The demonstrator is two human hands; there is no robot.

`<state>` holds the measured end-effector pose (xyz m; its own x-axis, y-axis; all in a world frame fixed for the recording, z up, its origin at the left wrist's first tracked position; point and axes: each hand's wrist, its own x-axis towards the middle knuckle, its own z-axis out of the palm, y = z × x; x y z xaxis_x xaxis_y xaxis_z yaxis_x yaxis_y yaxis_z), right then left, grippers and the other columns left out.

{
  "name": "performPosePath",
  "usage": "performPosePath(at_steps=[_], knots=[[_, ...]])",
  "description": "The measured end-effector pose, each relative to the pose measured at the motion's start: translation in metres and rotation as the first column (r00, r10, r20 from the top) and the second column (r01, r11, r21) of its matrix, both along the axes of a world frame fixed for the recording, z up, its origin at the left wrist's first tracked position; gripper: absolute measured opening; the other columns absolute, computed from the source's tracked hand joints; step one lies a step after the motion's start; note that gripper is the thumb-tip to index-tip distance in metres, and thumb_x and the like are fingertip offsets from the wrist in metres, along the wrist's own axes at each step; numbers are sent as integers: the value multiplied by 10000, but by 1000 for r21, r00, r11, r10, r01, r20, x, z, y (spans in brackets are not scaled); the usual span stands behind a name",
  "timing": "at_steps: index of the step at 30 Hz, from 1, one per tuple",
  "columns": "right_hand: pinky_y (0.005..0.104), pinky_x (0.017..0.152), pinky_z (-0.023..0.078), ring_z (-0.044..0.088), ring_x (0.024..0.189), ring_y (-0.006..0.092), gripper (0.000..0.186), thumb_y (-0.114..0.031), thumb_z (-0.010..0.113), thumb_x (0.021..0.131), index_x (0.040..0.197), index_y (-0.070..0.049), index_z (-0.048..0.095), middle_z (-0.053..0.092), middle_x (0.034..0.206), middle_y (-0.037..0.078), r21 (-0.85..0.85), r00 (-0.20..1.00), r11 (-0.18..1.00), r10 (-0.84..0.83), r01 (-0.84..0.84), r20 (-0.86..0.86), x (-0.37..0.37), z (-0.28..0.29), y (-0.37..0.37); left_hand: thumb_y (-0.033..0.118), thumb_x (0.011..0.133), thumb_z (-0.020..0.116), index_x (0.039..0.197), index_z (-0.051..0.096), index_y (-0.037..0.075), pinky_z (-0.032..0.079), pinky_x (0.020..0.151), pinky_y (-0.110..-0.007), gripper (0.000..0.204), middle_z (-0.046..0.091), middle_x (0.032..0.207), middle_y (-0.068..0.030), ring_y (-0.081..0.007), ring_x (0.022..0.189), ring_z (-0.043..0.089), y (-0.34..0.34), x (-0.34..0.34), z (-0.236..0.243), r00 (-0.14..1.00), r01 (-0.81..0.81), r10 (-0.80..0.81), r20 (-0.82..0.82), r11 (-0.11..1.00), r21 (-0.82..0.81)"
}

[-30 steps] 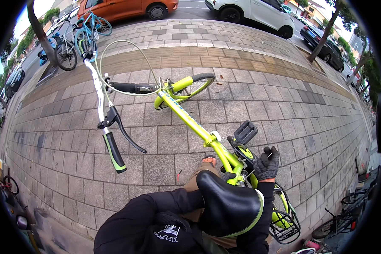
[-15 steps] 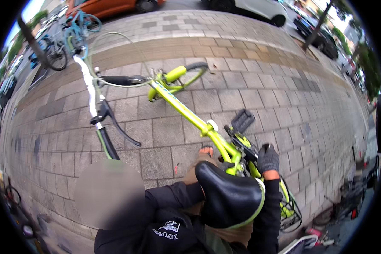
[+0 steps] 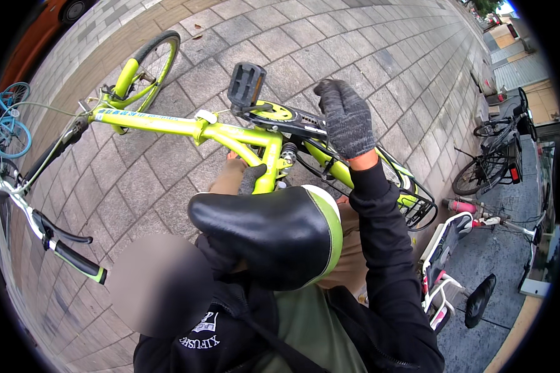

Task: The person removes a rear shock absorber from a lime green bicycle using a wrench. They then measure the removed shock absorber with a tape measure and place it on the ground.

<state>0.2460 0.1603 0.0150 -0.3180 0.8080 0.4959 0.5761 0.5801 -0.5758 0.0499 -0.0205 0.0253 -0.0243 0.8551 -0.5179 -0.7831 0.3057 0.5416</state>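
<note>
A yellow-green bicycle (image 3: 233, 135), seen from above, stretched across the middle of the frame, its front wheel (image 3: 154, 46) at the upper left and its wire rear rack (image 3: 424, 210) right of centre. The person's right hand (image 3: 350, 121), in a dark grey knitted glove, was raised at upper centre-right, in front of the rear end of the black chain guard (image 3: 302, 123); its fingers were together and bent, and whether they held anything could not be told. The gloved left hand (image 3: 251, 179) lay against the frame tube just ahead of the saddle, partly hidden, so its grip could not be told. The glossy black saddle (image 3: 267, 236) sat at lower centre, a black pedal (image 3: 247, 84) at upper centre, and the handlebar (image 3: 28, 214) at the left. Grey paving stones (image 3: 417, 93) spread beneath; at the far left was a blue bicycle (image 3: 9, 127), and dark bicycles (image 3: 491, 165) lined the right side.
</note>
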Motion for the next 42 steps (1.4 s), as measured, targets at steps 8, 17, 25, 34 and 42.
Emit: performPosePath(at_steps=[8, 17, 25, 34, 42], knots=[[295, 533, 508, 644, 578, 140, 385, -324, 538, 1062, 1072, 12, 726, 709, 786, 80, -725, 912, 687, -270, -43, -309, 1, 2, 3, 356, 1018, 583, 1321, 575, 20, 584, 776, -365, 453, 671, 1075, -151, -230, 876, 689, 13, -3, -3, 998, -42, 43, 38, 999, -26], [296, 451, 489, 607, 462, 154, 411, -306, 516, 1071, 1016, 52, 710, 701, 731, 117, -773, 873, 625, -314, -106, -374, -7, -26, 3, 344, 998, 609, 1342, 559, 17, 567, 812, -369, 478, 660, 1110, -155, -237, 922, 675, 16, -5, -11, 999, -33, 34, -35, 999, 15], [390, 703, 566, 714, 741, 268, 337, -257, 506, 1038, 1026, -5, 729, 730, 855, 170, -498, 996, 866, -83, 54, -38, 11, -54, 20, 334, 980, 633, 1360, 544, 14, 552, 843, -372, 505, 650, 1142, -159, -243, 962, 663, 12, -8, -18, 984, -5, 18, -176, 997, 74], [421, 777, 549, 722, 809, 328, 434, -383, 526, 1008, 1058, -14, 750, 735, 879, 206, -337, 923, 887, -205, 316, 327, 13, -64, 28, 323, 960, 660, 1381, 528, 11, 535, 878, -375, 539, 639, 1177, -163, -250, 1008, 650, 7, -15, -30, 897, 57, 22, -441, 985, 165], [519, 891, 532, 698, 972, 432, 371, -325, 526, 987, 1119, -23, 696, 717, 989, 280, -191, 829, 909, -230, 369, 510, -38, -9, 3, 313, 943, 683, 1399, 514, 9, 520, 910, -378, 574, 629, 1208, -167, -256, 1049, 638, 9, -13, -35, 798, 158, -1, -603, 965, 207]])
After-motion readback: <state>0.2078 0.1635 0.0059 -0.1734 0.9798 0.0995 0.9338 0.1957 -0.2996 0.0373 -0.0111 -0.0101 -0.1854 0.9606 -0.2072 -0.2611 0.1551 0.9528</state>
